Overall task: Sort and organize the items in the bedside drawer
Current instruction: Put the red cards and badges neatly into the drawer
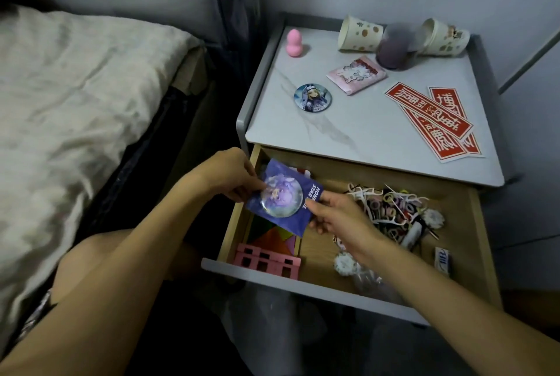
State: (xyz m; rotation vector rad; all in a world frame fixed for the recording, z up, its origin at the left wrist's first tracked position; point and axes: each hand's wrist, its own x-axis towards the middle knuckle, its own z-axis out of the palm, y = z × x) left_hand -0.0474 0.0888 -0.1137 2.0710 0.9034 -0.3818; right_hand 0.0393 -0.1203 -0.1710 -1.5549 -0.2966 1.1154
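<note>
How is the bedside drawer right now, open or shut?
Open. The drawer is pulled out from under the nightstand top, its wooden floor and the hair ties inside exposed.

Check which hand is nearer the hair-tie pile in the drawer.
Right. The right hand sits just left of the hair-tie pile, pinching the purple packet; the left hand grips the packet's far edge, farther left.

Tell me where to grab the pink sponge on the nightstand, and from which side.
Pinch the pink sponge at its narrow waist, between the small top bulb and the wider base. It stands upright, so that neck probably seats the fingers well. Come from the front or above: the raised rim of the nightstand runs close on its left.
</note>
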